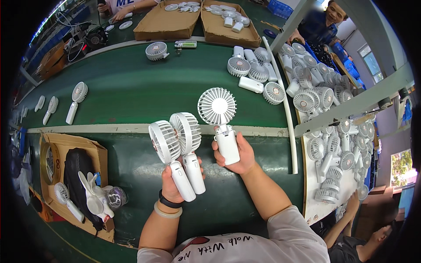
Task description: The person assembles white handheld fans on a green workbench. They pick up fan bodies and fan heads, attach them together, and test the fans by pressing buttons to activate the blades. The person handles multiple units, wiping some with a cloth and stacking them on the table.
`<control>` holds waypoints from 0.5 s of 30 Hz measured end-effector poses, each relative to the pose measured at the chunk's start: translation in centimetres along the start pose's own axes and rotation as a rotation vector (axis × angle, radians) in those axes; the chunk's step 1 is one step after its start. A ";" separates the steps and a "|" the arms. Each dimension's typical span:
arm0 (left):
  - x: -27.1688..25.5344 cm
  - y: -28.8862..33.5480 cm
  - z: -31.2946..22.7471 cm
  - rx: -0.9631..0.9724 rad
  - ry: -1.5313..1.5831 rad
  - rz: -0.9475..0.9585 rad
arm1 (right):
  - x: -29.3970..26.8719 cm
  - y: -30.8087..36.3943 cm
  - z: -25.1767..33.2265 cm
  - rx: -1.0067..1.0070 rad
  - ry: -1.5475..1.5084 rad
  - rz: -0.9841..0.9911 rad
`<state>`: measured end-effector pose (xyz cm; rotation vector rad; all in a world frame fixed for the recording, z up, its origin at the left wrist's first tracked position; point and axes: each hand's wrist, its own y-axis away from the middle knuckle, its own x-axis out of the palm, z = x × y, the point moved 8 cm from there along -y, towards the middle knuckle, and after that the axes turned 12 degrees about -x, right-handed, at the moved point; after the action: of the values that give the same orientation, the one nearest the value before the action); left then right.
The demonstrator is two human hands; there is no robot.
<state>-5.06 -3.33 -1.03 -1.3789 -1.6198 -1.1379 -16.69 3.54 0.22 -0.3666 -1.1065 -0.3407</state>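
Two white handheld fans point(165, 142) are gripped side by side in my left hand point(172, 186), their round heads upward and their handles slanting down to the right. A dark band and a pale bangle circle that wrist. My right hand point(240, 158) is closed round the handle of another white handheld fan point(218, 106), its round grille facing up toward me. All three are held above the green bench point(245, 193), close together but with a gap between the two hands. Fingers behind the handles are partly hidden.
Beyond a pale rail lies a green belt point(127, 96) with scattered fans point(79, 94) and a cluster of fans point(254, 68). Many fans fill a rack point(324, 210) at right, near a white pole point(285, 109). A cardboard box point(96, 151) stands left. Other people work around.
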 end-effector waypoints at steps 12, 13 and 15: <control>0.6 0.2 -0.9 0.021 0.053 -0.020 | 0.4 0.1 0.0 -0.041 0.017 0.035; 0.7 0.2 -1.0 0.027 0.056 -0.013 | 0.5 0.1 0.0 -0.041 0.027 0.040; 0.9 0.2 -1.2 0.036 0.067 -0.005 | 0.5 0.1 0.0 -0.040 0.046 0.050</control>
<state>-5.02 -4.17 0.25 -1.3008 -1.5900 -1.1403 -16.42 3.62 0.60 -0.4199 -1.0449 -0.3259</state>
